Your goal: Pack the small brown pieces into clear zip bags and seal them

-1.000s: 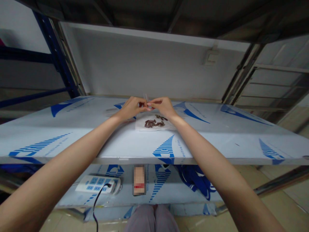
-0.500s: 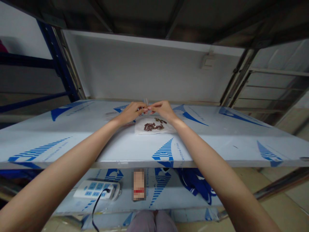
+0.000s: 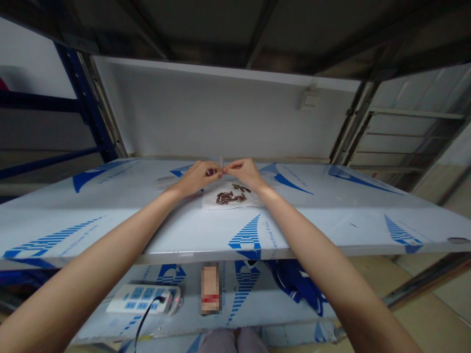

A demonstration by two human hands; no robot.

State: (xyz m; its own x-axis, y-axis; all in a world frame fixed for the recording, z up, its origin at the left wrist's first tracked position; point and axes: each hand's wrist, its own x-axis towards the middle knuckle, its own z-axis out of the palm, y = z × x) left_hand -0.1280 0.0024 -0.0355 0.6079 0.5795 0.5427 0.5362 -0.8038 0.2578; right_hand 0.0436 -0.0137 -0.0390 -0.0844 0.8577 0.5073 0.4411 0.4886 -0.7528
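Observation:
My left hand [image 3: 200,176] and my right hand [image 3: 246,174] meet over the far part of the table, their fingertips pinched together. A narrow, clear plastic piece [image 3: 221,161], perhaps a small bag, sticks up from between the fingertips. Most of it is hidden by the fingers. Just below my hands lies a white sheet [image 3: 213,202], paper or cloth. Several small brown, link-shaped pieces [image 3: 223,197] are spread on it, too small to name surely. More clear plastic [image 3: 167,182] lies flat to the left of my left wrist.
The table [image 3: 176,225] wears blue-printed protective film. On the lower shelf are a white power strip [image 3: 136,298] with a black cable, a blurred-out flat object [image 3: 210,289] and blue cloth [image 3: 300,287]. A dark board [image 3: 206,34] hangs low overhead. A wall [image 3: 221,113] closes the back.
My view has shifted slightly, so the table sits lower in the picture. My fingertips have come closer together, and less of the clear plastic piece shows above them.

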